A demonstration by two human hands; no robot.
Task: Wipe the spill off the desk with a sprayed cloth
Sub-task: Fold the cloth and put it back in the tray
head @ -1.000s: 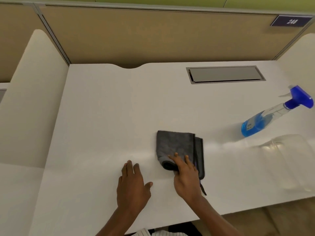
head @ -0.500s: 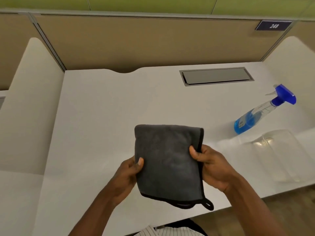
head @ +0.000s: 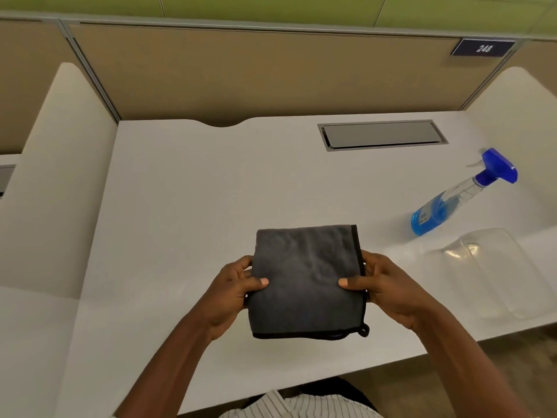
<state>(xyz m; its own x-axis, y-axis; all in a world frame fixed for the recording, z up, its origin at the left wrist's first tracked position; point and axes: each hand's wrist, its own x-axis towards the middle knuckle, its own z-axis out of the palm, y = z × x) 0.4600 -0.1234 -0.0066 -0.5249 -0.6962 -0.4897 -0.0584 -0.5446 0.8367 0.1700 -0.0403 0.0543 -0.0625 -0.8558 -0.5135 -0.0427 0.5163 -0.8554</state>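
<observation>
You hold the dark grey folded microfibre cloth up in front of you with both hands, lifted clear of the white desk top and facing you flat. Your left hand pinches its left edge, thumb across the front face and fingers curled behind; your right hand grips the right edge the same way, thumb lying on the front. Both hands are closed on the fabric.

The cloth is roughly square, folded into layers, with a soft napped surface that shows faint lighter streaks near its middle. A narrow black stitched binding runs down its right side and along the bottom edge, and a small black hanging loop sticks out at the lower right corner. Its top edge sags slightly. You cannot tell from the surface whether it is damp.

To your right, well apart from the cloth, the clear plastic spray bottle with blue liquid and a blue trigger head stands on the desk, appearing to lean in the wide-angle view, nozzle end toward the far right. Just in front of it, near the desk's front edge, lies a clear transparent plastic container, with a glossy wet-looking sheen on the desk beside it, between it and your right hand. A grey rectangular cable hatch is set into the desk near the tan partition panel, which carries a dark number plate reading 248.
</observation>
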